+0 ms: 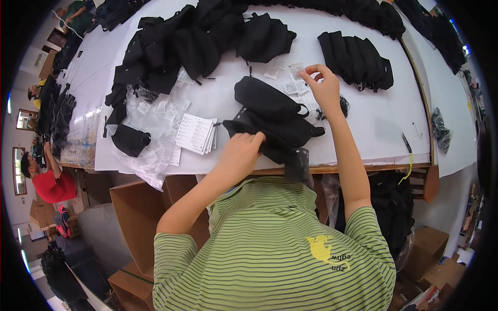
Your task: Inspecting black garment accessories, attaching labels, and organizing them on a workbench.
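My left hand [243, 149] grips the near edge of a black pouch bag [275, 132] that lies at the front of the white table [384, 124]. A second black pouch [267, 98] rests on top of it. My right hand [324, 88] reaches further out, thumb and forefinger curled and slightly apart over a scatter of small white paper tags [293, 83]. Nothing shows between those fingers. A small tangle of black cord [343, 106] lies right beside that hand.
Piles of black bags [181, 46] fill the table's far left, and a neat row of black pouches [358, 59] sits at the right. A stack of printed cards [196, 133] and clear plastic bags [150, 124] lie left. Cardboard boxes [137, 217] stand below. Another person in red [49, 184] works far left.
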Available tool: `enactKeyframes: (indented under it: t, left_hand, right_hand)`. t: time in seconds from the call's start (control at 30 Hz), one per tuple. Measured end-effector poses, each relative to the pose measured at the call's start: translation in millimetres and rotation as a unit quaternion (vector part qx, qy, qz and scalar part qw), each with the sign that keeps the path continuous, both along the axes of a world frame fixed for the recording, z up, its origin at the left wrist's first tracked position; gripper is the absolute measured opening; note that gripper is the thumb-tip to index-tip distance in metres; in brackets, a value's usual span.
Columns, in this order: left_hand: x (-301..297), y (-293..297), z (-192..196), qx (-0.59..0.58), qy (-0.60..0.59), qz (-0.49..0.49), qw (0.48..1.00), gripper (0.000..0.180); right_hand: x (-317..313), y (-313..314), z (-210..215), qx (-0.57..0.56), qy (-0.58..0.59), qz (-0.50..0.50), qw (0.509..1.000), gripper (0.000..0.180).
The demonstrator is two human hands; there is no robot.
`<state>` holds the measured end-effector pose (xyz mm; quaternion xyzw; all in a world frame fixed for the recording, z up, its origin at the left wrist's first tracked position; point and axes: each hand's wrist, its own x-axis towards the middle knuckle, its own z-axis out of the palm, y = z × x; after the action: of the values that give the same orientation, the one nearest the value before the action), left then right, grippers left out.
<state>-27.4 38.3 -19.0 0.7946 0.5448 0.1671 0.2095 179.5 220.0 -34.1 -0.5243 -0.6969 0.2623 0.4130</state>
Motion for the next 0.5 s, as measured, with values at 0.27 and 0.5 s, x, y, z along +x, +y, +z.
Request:
enactKeyframes:
  t: [0.27,0.5]
  left_hand:
    - [-9,16,-6,0.114,-0.060,-0.006,0.992,0.021]
    - [-12,5,-10,0.100,-0.069,0.013,0.992,0.033]
  right_hand:
    - [-19,-127,23,0.026,-0.108,0.134,0.985,0.020]
    - [16,-170,44,-0.039,-0.084,0.141,0.986,0.053]
